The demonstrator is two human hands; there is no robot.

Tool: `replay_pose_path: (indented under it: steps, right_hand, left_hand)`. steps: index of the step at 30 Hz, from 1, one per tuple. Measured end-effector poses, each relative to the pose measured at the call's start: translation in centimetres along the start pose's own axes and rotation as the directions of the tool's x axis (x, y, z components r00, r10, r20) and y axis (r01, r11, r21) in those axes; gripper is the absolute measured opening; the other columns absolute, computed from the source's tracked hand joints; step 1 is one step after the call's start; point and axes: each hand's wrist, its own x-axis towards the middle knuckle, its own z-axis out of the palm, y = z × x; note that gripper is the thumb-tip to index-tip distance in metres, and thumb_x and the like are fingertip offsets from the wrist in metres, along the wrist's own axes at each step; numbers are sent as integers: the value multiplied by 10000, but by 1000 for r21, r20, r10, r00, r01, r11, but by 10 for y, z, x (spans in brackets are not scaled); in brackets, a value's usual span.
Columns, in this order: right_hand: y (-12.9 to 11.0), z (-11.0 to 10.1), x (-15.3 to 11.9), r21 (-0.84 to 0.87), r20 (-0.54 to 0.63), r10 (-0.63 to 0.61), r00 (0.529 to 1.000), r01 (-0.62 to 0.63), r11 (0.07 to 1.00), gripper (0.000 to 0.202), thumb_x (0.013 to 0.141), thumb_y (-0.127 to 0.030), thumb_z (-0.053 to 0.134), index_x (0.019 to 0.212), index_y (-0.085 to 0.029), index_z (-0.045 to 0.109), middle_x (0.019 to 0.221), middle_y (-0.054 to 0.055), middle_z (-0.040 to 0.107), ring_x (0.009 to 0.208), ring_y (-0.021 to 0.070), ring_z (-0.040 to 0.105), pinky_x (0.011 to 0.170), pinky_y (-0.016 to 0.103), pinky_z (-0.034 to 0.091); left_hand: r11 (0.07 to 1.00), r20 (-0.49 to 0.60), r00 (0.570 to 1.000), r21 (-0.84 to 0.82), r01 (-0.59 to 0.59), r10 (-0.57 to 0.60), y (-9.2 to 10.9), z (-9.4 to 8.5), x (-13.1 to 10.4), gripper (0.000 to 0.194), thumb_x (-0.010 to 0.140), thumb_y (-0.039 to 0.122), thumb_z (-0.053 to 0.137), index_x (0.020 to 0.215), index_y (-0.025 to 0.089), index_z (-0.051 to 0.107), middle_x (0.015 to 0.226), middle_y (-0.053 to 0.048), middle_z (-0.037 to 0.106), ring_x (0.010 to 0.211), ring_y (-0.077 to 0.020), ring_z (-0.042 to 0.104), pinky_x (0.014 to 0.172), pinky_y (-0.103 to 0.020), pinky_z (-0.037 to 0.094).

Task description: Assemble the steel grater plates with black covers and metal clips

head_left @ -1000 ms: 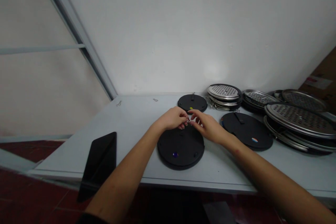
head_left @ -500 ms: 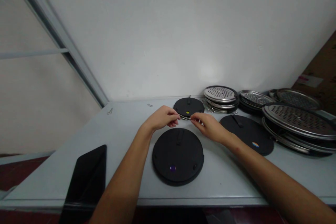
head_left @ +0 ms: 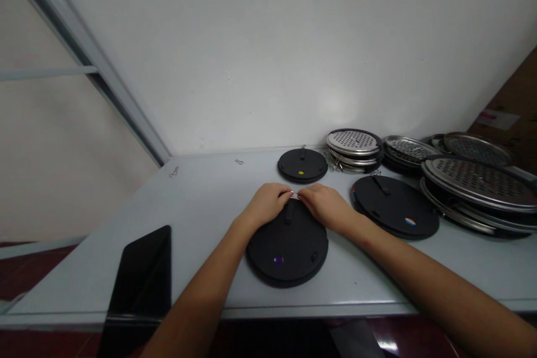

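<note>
A round black disc (head_left: pixel 289 257) with a purple sticker and a short strap lies on the table in front of me. At its far edge, beside the strap, my left hand (head_left: pixel 271 201) and my right hand (head_left: pixel 323 204) meet, fingertips pinched round a small metal clip (head_left: pixel 294 194). Most of the clip is hidden by the fingers. Just beyond my hands is a smaller black disc (head_left: pixel 302 165) with a yellow sticker. Another black disc (head_left: pixel 396 207) with a strap and a striped sticker is right of my right hand.
Stacks of perforated metal discs (head_left: pixel 354 142) and larger ones (head_left: pixel 478 187) fill the right side. Loose metal clips (head_left: pixel 174 172) lie at the back left. A black flat device (head_left: pixel 140 279) overhangs the front left edge of the grey table (head_left: pixel 201 207).
Both hands have come down and nearer to me, from beyond the black disc onto its far edge by the strap, with the clip between them. The view has shifted slightly.
</note>
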Motion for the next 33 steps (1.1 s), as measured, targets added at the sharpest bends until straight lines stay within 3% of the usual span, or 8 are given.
replay_pose_path:
  steps: [8,12,15,22,26,33]
  right_hand:
    - [-5,-4,2,-115,26,-94,995,96,989,309,891,-262,297,830,-151,580,812,68,633,784,185,539,686,278,358]
    - [-6,-6,2,-146,27,-128,991,130,981,262,878,-243,331,842,-150,574,801,72,624,776,190,528,655,276,346]
    - [-7,-8,2,-155,29,-147,989,150,976,221,860,-211,361,844,-145,572,809,78,616,780,193,521,643,274,339]
    - [-9,-10,3,-168,39,-171,985,175,970,173,837,-166,392,865,-142,560,818,80,619,777,204,530,646,288,350]
    - [-11,-9,3,-169,47,-172,984,178,969,173,834,-152,391,883,-138,557,826,84,622,782,206,540,648,292,360]
    - [-12,-9,3,-163,46,-172,984,178,970,161,826,-151,412,871,-120,564,824,101,627,788,207,552,668,295,373]
  left_hand:
    - [972,-41,998,228,55,-47,10,4,-14,306,831,188,322,832,141,624,843,-94,622,834,-193,548,769,-305,395]
    - [949,-103,987,280,144,-120,28,1,-33,301,836,299,359,971,123,563,918,-116,602,888,-224,534,781,-345,407]
    - [931,-154,977,312,189,-147,39,9,-45,405,786,400,454,1061,108,510,991,-123,587,957,-247,514,822,-374,399]
    - [950,-243,958,231,208,-151,37,29,-50,508,797,313,449,1231,63,365,1231,-154,483,1120,-223,449,944,-325,341]
    - [964,-246,961,199,178,-127,35,29,-50,443,802,277,431,1209,106,414,1213,-111,514,1116,-201,461,958,-316,338]
    - [960,-257,956,199,195,-141,36,30,-50,420,809,215,408,1209,85,424,1254,-121,480,1153,-195,430,978,-318,326]
